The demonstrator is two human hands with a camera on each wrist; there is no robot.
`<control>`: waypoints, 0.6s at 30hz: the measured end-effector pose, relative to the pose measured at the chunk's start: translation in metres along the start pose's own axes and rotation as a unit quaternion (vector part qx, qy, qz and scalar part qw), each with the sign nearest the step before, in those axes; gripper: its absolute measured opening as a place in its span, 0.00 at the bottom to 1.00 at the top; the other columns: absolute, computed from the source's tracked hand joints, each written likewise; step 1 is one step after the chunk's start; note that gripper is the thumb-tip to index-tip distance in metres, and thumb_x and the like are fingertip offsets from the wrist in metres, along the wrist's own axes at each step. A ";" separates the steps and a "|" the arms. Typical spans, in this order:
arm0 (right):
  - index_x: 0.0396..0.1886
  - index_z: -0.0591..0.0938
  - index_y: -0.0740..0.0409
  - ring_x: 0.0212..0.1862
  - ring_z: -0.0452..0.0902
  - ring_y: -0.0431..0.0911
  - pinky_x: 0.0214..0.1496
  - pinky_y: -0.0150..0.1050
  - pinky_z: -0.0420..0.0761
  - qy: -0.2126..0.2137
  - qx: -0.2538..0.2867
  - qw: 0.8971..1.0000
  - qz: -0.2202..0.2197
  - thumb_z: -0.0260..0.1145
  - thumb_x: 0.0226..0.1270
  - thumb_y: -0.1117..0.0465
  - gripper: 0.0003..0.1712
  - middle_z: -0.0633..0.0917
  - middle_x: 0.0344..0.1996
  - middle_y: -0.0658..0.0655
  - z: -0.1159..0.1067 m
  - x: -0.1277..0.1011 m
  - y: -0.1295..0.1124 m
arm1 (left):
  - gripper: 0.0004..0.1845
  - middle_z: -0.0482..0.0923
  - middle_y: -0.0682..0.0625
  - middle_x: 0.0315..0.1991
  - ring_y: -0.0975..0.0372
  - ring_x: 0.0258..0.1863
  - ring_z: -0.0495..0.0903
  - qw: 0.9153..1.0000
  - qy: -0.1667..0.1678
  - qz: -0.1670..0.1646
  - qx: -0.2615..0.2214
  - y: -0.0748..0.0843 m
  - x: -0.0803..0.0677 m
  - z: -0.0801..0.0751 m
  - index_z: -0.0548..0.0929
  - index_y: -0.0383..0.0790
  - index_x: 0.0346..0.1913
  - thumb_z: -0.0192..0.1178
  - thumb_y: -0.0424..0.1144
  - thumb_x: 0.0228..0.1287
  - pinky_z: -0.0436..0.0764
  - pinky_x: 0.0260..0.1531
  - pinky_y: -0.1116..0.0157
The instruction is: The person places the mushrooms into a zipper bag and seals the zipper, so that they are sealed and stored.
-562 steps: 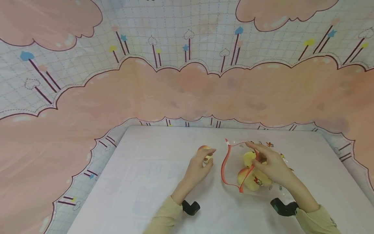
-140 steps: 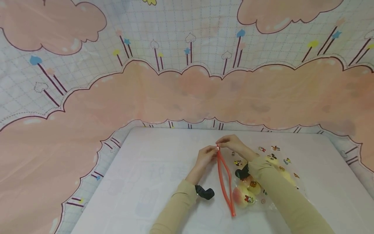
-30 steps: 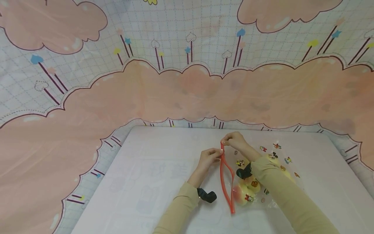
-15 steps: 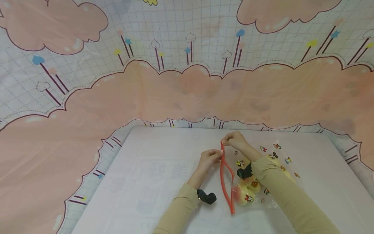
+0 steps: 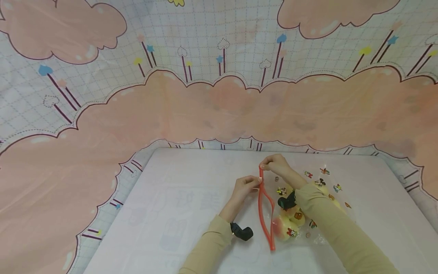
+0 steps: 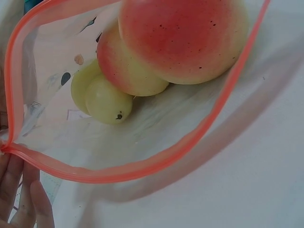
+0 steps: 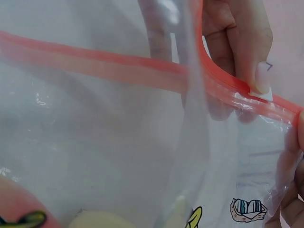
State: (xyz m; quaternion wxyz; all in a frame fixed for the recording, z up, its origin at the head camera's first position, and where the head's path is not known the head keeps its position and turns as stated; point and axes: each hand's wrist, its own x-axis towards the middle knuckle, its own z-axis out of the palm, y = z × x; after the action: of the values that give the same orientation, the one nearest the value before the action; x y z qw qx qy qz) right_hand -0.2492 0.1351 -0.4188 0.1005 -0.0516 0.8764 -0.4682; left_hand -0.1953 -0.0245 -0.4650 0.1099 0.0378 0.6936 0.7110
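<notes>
- The bag (image 5: 301, 213) lies on the white table (image 5: 178, 213), to my right, with its red zip (image 5: 265, 213) partly open.
- Fruit (image 6: 180, 42) sits inside the bag.
- My left hand (image 5: 244, 188) pinches the zip near its far end.
- My right hand (image 5: 277, 164) pinches the zip's far end, just past my left hand.
- A cloud cloth (image 5: 205, 106) hangs behind the table.

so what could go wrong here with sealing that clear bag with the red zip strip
Only the far end of the red zip strip is pinched, by the left hand and right hand; the rest gapes open, so it may seal unevenly. The red-and-yellow fruit lies close to the mouth of the clear plastic bag and could roll out or catch in the zip.
</notes>
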 end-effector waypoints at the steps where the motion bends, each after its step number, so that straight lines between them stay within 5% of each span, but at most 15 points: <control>1: 0.41 0.84 0.69 0.51 0.79 0.59 0.61 0.60 0.71 0.000 -0.001 1.000 0.001 0.61 0.67 0.62 0.13 0.83 0.47 0.67 0.000 0.000 0.000 | 0.14 0.87 0.43 0.36 0.70 0.32 0.81 1.000 0.001 -0.002 0.001 -0.003 0.002 0.000 0.84 0.26 0.44 0.60 0.35 0.63 0.79 0.53 0.46; 8: 0.41 0.84 0.69 0.50 0.79 0.57 0.59 0.59 0.73 0.003 -0.003 1.000 -0.002 0.61 0.67 0.62 0.13 0.84 0.45 0.66 -0.001 0.001 0.001 | 0.15 0.87 0.44 0.35 0.69 0.32 0.82 1.000 0.013 -0.008 0.008 -0.027 0.015 0.001 0.85 0.29 0.43 0.63 0.40 0.62 0.83 0.48 0.53; 18: 0.40 0.84 0.70 0.49 0.78 0.56 0.58 0.57 0.73 0.002 0.003 1.000 -0.005 0.61 0.67 0.63 0.12 0.84 0.44 0.67 -0.002 0.000 0.001 | 0.15 0.88 0.45 0.36 0.69 0.32 0.83 1.000 0.011 -0.019 0.003 -0.030 0.013 0.001 0.86 0.31 0.43 0.63 0.41 0.62 0.83 0.47 0.55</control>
State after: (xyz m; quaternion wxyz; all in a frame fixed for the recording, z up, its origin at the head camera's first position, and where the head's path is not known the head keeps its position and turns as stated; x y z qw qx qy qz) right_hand -0.2501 0.1371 -0.4183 0.0967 -0.0543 0.8750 -0.4712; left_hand -0.2047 -0.0205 -0.4964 0.1159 0.0171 0.6973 0.7072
